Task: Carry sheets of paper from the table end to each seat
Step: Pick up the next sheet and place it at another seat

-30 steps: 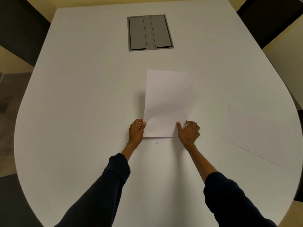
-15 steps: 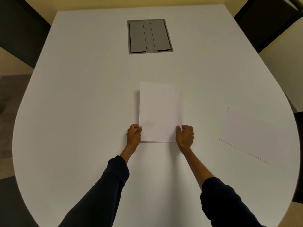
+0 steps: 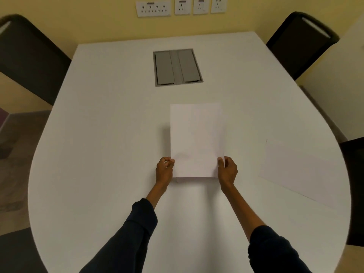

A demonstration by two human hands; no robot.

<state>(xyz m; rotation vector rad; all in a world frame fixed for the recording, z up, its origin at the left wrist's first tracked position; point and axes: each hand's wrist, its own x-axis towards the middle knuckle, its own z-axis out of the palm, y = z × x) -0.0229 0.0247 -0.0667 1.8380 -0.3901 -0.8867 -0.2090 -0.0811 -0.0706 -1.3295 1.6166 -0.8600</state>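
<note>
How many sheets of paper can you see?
2: one sheet held at its near corners by the left hand and right hand, one loose sheet on the table's right. More may hide beneath.

Left chair (image 3: pixel 29 58) cut by frame edge, wall sockets (image 3: pixel 153 8) clipped at top

Grey cable hatch (image 3: pixel 177 67), wall sockets (image 3: pixel 181 7), two dark chairs (image 3: pixel 299 42).

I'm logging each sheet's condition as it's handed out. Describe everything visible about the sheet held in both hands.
The held sheet is plain white paper, blank on the side shown, in portrait orientation. It looks flat, with only faint creasing near its lower left. The left hand pinches its lower left edge, the right hand its lower right. It sits over the middle of the white table, its near edge casting a shadow.
</note>
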